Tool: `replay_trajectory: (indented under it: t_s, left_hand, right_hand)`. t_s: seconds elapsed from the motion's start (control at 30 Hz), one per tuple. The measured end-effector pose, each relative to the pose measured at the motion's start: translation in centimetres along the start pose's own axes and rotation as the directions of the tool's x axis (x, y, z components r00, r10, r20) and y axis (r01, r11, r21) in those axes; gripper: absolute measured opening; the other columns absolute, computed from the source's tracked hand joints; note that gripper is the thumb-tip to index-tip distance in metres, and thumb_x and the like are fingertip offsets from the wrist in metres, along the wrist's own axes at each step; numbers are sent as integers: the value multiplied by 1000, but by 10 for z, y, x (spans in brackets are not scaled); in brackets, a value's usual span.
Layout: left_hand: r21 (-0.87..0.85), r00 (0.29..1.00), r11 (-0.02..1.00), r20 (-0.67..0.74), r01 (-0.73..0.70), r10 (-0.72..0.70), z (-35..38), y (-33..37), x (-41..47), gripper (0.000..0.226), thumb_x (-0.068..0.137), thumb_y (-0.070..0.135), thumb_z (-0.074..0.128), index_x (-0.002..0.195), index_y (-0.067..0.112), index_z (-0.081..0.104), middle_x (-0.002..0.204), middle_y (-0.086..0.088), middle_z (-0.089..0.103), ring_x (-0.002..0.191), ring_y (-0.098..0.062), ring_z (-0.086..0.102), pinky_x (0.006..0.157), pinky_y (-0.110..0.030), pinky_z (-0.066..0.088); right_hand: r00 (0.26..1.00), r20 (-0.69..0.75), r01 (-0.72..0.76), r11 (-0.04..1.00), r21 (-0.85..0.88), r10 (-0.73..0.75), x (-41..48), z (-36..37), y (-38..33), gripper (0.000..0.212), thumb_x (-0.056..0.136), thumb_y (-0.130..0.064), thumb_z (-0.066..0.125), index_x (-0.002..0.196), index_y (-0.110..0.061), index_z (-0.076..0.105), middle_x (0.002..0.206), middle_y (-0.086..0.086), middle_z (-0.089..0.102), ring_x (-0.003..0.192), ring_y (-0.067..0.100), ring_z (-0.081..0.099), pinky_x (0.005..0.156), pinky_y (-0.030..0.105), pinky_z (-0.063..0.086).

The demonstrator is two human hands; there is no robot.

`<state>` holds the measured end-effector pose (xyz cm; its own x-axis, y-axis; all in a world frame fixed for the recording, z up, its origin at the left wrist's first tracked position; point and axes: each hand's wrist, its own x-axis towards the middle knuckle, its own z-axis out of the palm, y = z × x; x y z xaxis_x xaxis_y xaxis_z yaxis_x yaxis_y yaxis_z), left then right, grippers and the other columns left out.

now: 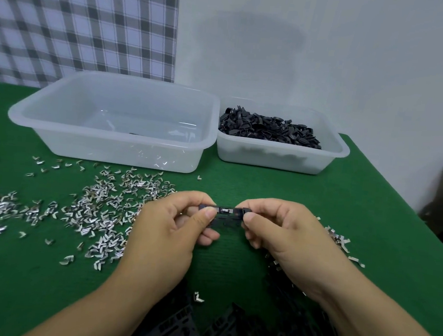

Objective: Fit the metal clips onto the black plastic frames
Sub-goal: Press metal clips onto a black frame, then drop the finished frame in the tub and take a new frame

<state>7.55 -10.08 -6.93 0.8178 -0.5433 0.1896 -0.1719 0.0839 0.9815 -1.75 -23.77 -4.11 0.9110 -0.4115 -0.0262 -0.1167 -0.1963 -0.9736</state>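
Here both hands pinch one black frame (224,214) above the tabletop (319,203): left hand (168,231) and right hand (280,233) at opposite ends, a metal clip (223,210) apparently half-seated in the middle. Next, press it home, then take another from the loose clips (90,210).

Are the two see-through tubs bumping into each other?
Touching. The head view shows the big tub's right rim meeting the smaller tub's left rim, no green table between.
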Motion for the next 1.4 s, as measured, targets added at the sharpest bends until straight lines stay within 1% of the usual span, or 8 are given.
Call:
replay_trajectory:
  t_s: [0.4,0.67,0.83,0.93,1.07,1.17,1.27,1.4]
  left_hand:
    - [65,999,997,9,-50,50,0,-1,-1,22,85,2,63,78,21,69,61,5,67,56,-11,69,52,-13,51]
    - [28,999,999,23,-30,29,1,-2,-1,17,86,3,62,79,17,69,59,2,67,55,-13,69,51,-16,52]
    - [15,1000,1000,18,-23,23,0,-4,0,19,84,3,64,76,20,70,61,2,68,58,-14,70,53,-16,52]
    - [-74,1000,997,14,12,-11,0,-1,-1,5,80,21,69,84,23,71,70,0,72,63,-15,71,56,-15,53]
    - [-104,1000,994,15,22,-20,1,1,-2,37,71,56,53,96,31,66,78,0,71,67,-16,71,59,-21,55]
    - [-65,1000,998,12,11,-11,2,1,-3,35,77,53,46,89,29,68,78,0,70,66,-16,70,59,-23,57]
    - [-62,999,998,2,32,-32,3,-1,-2,30,89,38,44,86,20,68,74,-3,69,64,-16,69,57,-22,55]
    - [-22,998,998,20,63,-63,3,-3,-2,32,96,25,46,78,16,70,71,-5,69,62,-15,68,58,-22,56]
  right_hand:
    - [1000,15,-2,1000,12,2,-1,-1,-4,9,86,-1,59,87,-7,67,67,3,64,56,2,58,55,14,46]
    - [999,-51,15,997,-82,-19,-1,3,-1,15,85,-6,60,81,-17,68,58,-3,59,52,7,52,53,22,43]
    - [995,-78,47,994,-103,-55,1,1,-6,15,81,-3,65,78,-16,71,57,-1,62,51,6,53,51,18,45]
    - [978,-129,130,960,-246,-166,1,-6,-21,15,77,-9,71,77,-23,73,60,-9,67,52,-1,56,53,11,45]
    - [862,-308,274,881,-387,-403,28,-8,-53,13,77,-17,72,83,-28,74,65,-19,67,63,-7,60,64,8,46]
    - [800,-313,335,814,-475,-512,71,9,-74,14,77,-16,72,91,-18,73,76,-12,67,73,1,63,75,16,50]
    - [786,-283,344,770,-538,-549,111,25,-84,6,78,-17,71,84,-17,70,74,-9,64,73,7,61,73,21,49]
    - [898,-98,270,713,-647,-429,134,37,-84,9,82,-22,68,89,-17,71,95,-2,69,86,13,61,81,27,48]
